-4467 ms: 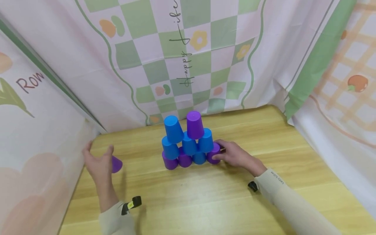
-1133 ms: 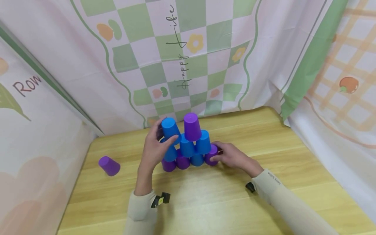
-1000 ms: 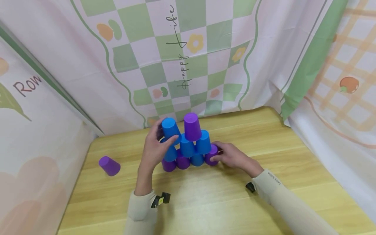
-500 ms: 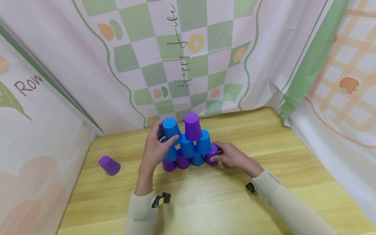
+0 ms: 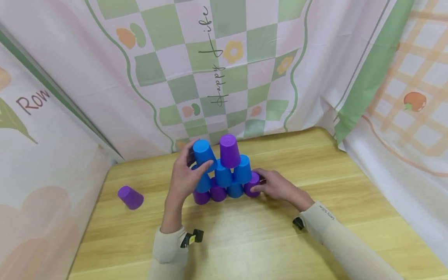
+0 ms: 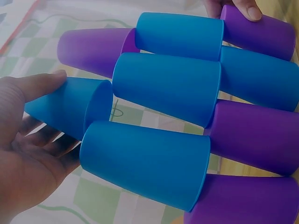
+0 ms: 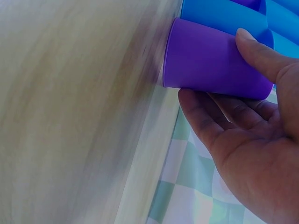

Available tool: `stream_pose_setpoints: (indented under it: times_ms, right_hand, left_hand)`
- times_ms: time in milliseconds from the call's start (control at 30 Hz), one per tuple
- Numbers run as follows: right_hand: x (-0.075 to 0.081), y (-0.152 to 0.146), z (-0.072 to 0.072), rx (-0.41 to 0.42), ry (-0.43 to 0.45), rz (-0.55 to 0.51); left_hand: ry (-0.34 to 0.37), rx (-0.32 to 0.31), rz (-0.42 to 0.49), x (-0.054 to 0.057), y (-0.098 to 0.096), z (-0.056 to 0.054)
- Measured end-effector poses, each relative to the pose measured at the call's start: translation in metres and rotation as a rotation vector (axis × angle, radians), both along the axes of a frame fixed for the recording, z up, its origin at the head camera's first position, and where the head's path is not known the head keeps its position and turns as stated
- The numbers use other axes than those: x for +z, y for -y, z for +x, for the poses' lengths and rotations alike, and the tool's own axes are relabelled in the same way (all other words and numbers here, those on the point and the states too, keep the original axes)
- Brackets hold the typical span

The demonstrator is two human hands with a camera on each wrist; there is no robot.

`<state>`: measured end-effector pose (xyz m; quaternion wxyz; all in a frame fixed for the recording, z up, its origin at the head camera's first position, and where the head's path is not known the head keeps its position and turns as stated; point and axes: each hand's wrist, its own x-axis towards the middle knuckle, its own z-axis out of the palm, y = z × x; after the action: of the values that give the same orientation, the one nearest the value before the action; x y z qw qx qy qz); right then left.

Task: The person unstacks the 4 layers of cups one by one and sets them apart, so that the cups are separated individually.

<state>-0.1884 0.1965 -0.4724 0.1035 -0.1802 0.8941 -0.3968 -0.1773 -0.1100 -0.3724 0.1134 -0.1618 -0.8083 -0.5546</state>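
Upside-down cups form a stepped stack at the middle of the table. On its top tier, my left hand [image 5: 183, 177] holds the left blue cup [image 5: 203, 152], thumb in front and fingers behind. In the left wrist view this blue cup [image 6: 70, 105] sits on the bases of two blue cups, one of them the end cup [image 6: 145, 163]. A purple cup [image 5: 229, 151] stands beside it on that tier. My right hand [image 5: 278, 184] grips the purple cup [image 5: 251, 188] at the bottom right corner; the right wrist view shows thumb and fingers on opposite sides of this purple cup [image 7: 212, 60].
Apart from the stack, a single purple cup [image 5: 131, 197] rests on the wooden table [image 5: 238, 241] at the left. A checked green and white curtain [image 5: 224, 70] hangs behind, close to the table's back edge. Printed cloths [image 5: 38, 163] flank both sides.
Since the oldest frame, my left hand has left the loose purple cup and moved right to the top-left blue cup. Over the last second both hands stay almost still; the right keeps its grip.
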Motion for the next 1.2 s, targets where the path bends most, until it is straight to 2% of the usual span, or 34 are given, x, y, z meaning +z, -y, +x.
stream_pose_setpoints:
  times_ms: [333,667,1000,1200]
  right_hand:
    - [0.000,0.000,0.000,-0.002,0.010,-0.006]
    - [-0.001,0.000,0.000,-0.003,0.014,-0.012]
    - [-0.003,-0.001,-0.001,0.006,0.009,-0.004]
    - [-0.003,-0.002,-0.002,0.008,0.013,-0.005]
  left_hand:
    - [-0.041,0.048,0.035,0.009,0.008,0.008]
    - [-0.094,0.083,0.090,0.012,0.022,0.019]
    - [-0.129,0.183,0.151,0.017,0.042,0.025]
    - [-0.128,0.240,0.219,0.014,0.053,0.027]
